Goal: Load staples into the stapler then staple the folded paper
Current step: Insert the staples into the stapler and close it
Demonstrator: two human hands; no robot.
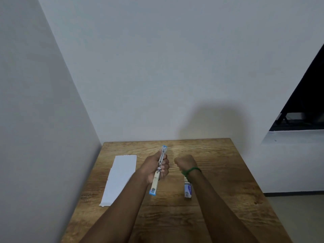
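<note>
From the head view, the opened-out stapler (155, 182) ran lengthwise away from the person, far end tipped slightly right, gripped mid-length by the left hand (156, 168). The right hand (185, 163), just beside it, was curled; whether it held anything could not be told. The folded paper (121, 178) lay left of both hands.
</note>
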